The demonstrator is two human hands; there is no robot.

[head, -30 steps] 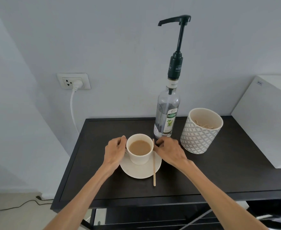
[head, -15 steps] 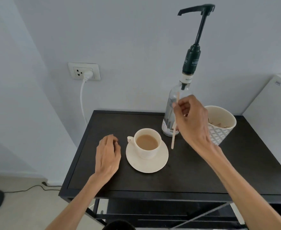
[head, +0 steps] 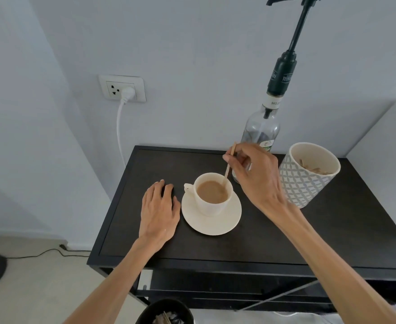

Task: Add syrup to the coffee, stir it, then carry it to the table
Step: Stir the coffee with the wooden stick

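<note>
A cream cup of milky coffee [head: 212,195] stands on a cream saucer [head: 212,224] on the black side table [head: 285,239]. My right hand [head: 255,174] pinches a thin wooden stir stick [head: 228,167] near its top; the stick slants down with its lower end dipped in the coffee at the cup's far right rim. My left hand [head: 158,209] lies flat on the table, fingers spread, just left of the saucer and apart from the cup's handle. Behind my right hand rises the clear syrup bottle [head: 261,130] with its dark green pump.
A white patterned holder [head: 306,176] with wooden sticks stands to the right of the bottle. A white box [head: 388,164] sits at the far right. A wall socket [head: 122,88] with a white cable is at left. A dark bin [head: 166,312] is below the table's front edge.
My right hand lifted the stick off the saucer, raised it beside the bottle, then lowered its tip into the coffee. My left hand left the cup and settled flat on the table.
</note>
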